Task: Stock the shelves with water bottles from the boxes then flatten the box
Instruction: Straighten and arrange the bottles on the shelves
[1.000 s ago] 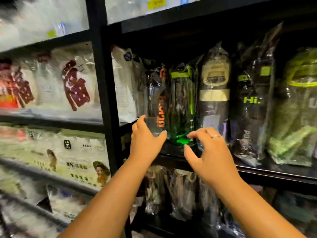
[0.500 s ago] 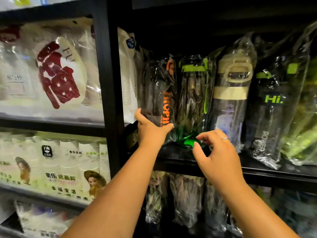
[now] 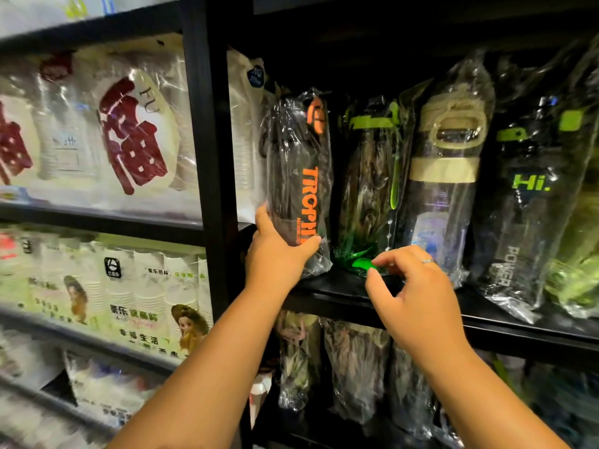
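On the black shelf point(image 3: 505, 332) stands a row of water bottles in clear plastic bags. My left hand point(image 3: 275, 257) grips the base of the dark bottle with orange lettering point(image 3: 299, 163), which stands upright at the row's left end. My right hand point(image 3: 411, 293) pinches the bag at the foot of the green-trimmed bottle point(image 3: 369, 189) beside it. A beige-lidded bottle point(image 3: 444, 176) and a dark bottle marked "Hi." point(image 3: 531, 202) stand further right. No box is in view.
A black upright post point(image 3: 207, 150) divides the shelving. Left of it are shelves with packs of paper cups point(image 3: 123, 131). More bagged bottles point(image 3: 353, 374) fill the shelf below. A green bagged item point(image 3: 580, 260) sits at the far right.
The view has closed in on the shelf. My left hand has gone from touching the orange-lettered bottle to gripping its base, and the bottle stands straighter. My right hand stays at the green bottle's foot.
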Demonstrator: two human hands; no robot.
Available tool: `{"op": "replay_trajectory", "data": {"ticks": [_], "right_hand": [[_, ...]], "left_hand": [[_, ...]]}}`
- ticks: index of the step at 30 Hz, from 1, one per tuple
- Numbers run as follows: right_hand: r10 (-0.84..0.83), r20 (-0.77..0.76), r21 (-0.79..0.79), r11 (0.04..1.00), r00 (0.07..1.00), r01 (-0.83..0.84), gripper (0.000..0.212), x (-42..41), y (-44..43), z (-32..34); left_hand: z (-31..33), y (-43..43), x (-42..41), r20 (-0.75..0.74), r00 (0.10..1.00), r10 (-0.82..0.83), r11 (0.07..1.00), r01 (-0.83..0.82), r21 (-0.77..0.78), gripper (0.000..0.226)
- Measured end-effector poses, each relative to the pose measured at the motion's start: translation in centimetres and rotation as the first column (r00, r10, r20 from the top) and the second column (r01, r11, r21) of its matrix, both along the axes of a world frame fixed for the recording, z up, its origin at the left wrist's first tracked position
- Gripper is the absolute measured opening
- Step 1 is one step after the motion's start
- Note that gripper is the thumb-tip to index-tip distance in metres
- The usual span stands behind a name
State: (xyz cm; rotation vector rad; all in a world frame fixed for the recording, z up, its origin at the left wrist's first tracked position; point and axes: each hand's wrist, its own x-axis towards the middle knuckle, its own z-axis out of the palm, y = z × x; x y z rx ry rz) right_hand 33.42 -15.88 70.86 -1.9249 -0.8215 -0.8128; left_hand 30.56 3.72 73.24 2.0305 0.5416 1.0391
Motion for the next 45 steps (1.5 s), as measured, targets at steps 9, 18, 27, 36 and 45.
{"op": "replay_trajectory", "data": {"ticks": [9,18,27,36,45], "right_hand": [[0.000,0.013,0.171,0.985,1.000,-0.002,0.008,0.2,-2.2,0.7],[-0.079,0.028,0.198,0.978,0.997,0.072,0.015,1.7,-4.6,0.4],[-0.015,0.001,0.306,0.952,1.000,0.014,0.015,1.8,-5.4,0.1],[-0.001,-0.021,0.314,0.949,1.000,0.008,0.009,1.9,-5.4,-0.1],[-0.007,-0.061,0.313,0.949,0.998,0.025,0.004,1.6,-5.4,0.2]], "left_hand": [[-2.0,-3.5,-2.2,0.160,0.983,0.092,0.992,-0.104,0.068,0.115],[-0.9,-10.1,0.7,0.164,0.971,-0.176,0.969,0.141,0.202,0.083],[1.3,-11.2,4.5,0.064,0.992,-0.113,0.993,0.116,-0.036,0.103],[1.4,-10.8,4.5,0.004,0.999,-0.037,0.999,0.037,-0.008,0.105],[1.7,-11.0,3.3,-0.024,0.999,-0.042,0.998,0.043,0.035,0.105]]}}
